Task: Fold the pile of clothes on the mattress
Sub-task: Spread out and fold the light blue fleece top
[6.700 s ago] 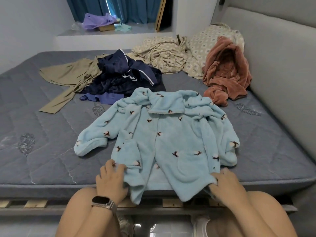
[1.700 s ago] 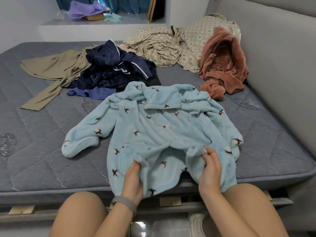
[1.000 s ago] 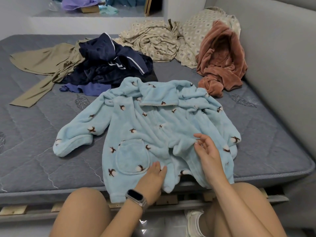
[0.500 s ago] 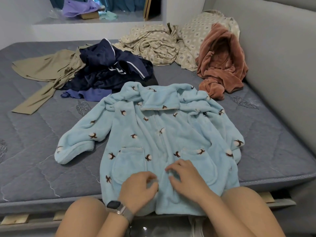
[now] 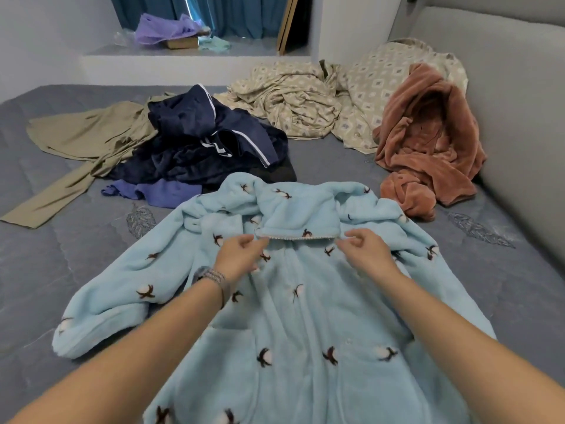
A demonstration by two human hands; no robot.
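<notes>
1. Lying beneath both forearms and stretching away on every side, the grey quilted mattress [image 5: 351, 166] is carrying all the clothing.
2. Spreading flat directly under the hands, the light blue fleece pyjama top [image 5: 293, 316] is lying front up, its collar [image 5: 301, 215] just beyond the fingertips and its two patch pockets back under the forearms.
3. Sitting well beyond the hands, the patterned beige bedding [image 5: 305, 99] is lying crumpled at the far side of the mattress.
4. Resting beyond the right hand and further right, the rust-coloured fleece garment [image 5: 428, 142] is slumping against the padded headboard [image 5: 519, 102].
5. Piling up beyond the left hand, the navy garments [image 5: 198, 148] are overlapping an olive garment [image 5: 85, 142] further left.
6. Pinching the collar's lower edge at its left corner, the left hand [image 5: 241, 258] is holding fabric between thumb and curled fingers; a watch band is circling its wrist.
7. Pinching the same edge at its right corner, the right hand [image 5: 363, 252] is mirroring that grip.
</notes>
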